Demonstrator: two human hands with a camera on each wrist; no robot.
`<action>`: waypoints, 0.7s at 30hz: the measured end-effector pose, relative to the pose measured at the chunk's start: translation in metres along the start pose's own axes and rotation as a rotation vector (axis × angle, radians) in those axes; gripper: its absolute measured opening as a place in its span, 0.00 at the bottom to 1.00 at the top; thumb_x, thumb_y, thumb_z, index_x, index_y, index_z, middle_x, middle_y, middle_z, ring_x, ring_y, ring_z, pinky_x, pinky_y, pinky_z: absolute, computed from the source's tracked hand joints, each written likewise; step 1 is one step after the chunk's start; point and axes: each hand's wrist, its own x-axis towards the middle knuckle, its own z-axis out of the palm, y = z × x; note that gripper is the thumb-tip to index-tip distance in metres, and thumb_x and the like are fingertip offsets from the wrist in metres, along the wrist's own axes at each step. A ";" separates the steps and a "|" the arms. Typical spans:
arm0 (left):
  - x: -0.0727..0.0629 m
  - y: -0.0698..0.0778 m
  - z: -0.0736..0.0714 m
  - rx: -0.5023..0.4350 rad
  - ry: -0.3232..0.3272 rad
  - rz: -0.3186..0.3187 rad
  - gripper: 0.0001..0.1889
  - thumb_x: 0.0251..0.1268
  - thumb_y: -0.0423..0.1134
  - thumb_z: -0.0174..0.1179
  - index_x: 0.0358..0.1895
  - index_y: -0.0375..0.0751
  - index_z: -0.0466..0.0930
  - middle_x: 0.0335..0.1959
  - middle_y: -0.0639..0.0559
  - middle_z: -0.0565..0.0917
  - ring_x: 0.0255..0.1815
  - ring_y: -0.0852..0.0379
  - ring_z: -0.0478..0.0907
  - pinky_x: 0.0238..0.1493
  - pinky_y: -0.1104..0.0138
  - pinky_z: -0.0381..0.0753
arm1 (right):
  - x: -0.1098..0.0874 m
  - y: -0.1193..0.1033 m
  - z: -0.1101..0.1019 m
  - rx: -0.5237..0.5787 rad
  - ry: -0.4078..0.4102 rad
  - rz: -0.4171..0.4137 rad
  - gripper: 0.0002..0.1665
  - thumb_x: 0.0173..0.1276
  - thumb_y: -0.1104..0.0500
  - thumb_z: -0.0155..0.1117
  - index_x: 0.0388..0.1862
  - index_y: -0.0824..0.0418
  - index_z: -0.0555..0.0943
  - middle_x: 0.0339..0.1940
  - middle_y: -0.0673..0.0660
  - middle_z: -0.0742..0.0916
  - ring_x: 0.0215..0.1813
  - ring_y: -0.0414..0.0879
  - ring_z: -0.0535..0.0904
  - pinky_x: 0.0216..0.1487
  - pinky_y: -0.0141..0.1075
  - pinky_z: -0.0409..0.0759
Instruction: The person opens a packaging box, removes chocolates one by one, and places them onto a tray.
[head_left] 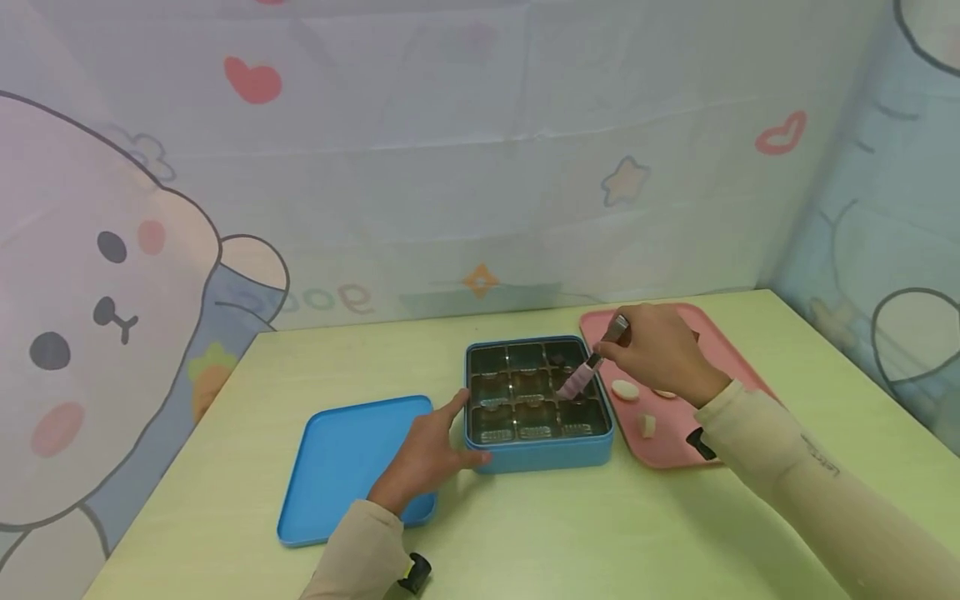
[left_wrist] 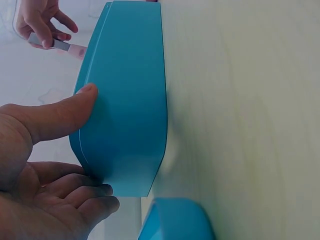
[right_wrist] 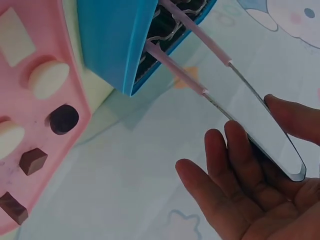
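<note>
A blue square box [head_left: 543, 457] holds a clear divided insert [head_left: 531, 383] with several compartments. My left hand [head_left: 429, 450] grips its front left corner, the thumb [left_wrist: 70, 112] on the front wall and the curled fingers along the left side. Between thumb and fingers, my right hand [head_left: 660, 346] holds metal tongs [right_wrist: 220, 107] with pink tips. The two arms of the tongs stand apart and slant down into the right side of the box, where their ends are hidden in the right wrist view. A dark piece [head_left: 559, 357] shows in the back right compartment.
A pink tray [head_left: 738, 367] right of the box carries several white and dark brown chocolate-like pieces, among them a white oval [head_left: 625, 390] and a brown cube [right_wrist: 33, 161]. A blue lid [head_left: 352, 450] lies left of the box. A printed cloth [head_left: 450, 167] hangs behind the table.
</note>
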 end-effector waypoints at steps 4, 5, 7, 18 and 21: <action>0.001 -0.001 0.000 0.003 -0.003 0.001 0.49 0.58 0.43 0.74 0.80 0.43 0.55 0.78 0.38 0.63 0.78 0.33 0.60 0.67 0.40 0.74 | 0.002 0.000 0.004 -0.010 -0.013 0.039 0.09 0.64 0.57 0.71 0.28 0.61 0.89 0.25 0.56 0.90 0.20 0.41 0.78 0.17 0.29 0.63; 0.001 -0.001 0.000 0.005 -0.003 0.001 0.49 0.58 0.43 0.74 0.80 0.43 0.55 0.78 0.38 0.63 0.78 0.33 0.60 0.67 0.40 0.74 | 0.002 0.000 0.005 -0.013 -0.011 0.048 0.09 0.64 0.57 0.71 0.27 0.60 0.89 0.24 0.55 0.90 0.18 0.41 0.76 0.16 0.29 0.57; 0.002 -0.002 0.001 0.008 -0.003 0.002 0.49 0.58 0.43 0.74 0.80 0.43 0.55 0.78 0.37 0.64 0.78 0.33 0.60 0.66 0.40 0.74 | 0.001 -0.002 0.009 -0.021 0.001 0.055 0.08 0.63 0.58 0.72 0.27 0.60 0.89 0.25 0.56 0.91 0.16 0.41 0.75 0.17 0.28 0.48; 0.003 -0.002 0.001 0.013 0.003 -0.002 0.50 0.57 0.43 0.75 0.80 0.43 0.55 0.78 0.37 0.64 0.78 0.33 0.60 0.66 0.40 0.74 | -0.003 -0.006 0.015 -0.045 0.075 0.032 0.06 0.63 0.61 0.72 0.30 0.63 0.87 0.28 0.59 0.91 0.25 0.49 0.82 0.18 0.32 0.48; 0.003 -0.002 0.001 0.014 0.003 0.003 0.50 0.57 0.43 0.75 0.80 0.42 0.55 0.78 0.37 0.64 0.78 0.33 0.61 0.67 0.40 0.74 | -0.005 -0.005 0.015 -0.035 0.087 0.032 0.06 0.62 0.61 0.72 0.29 0.63 0.87 0.28 0.59 0.91 0.24 0.48 0.81 0.17 0.31 0.48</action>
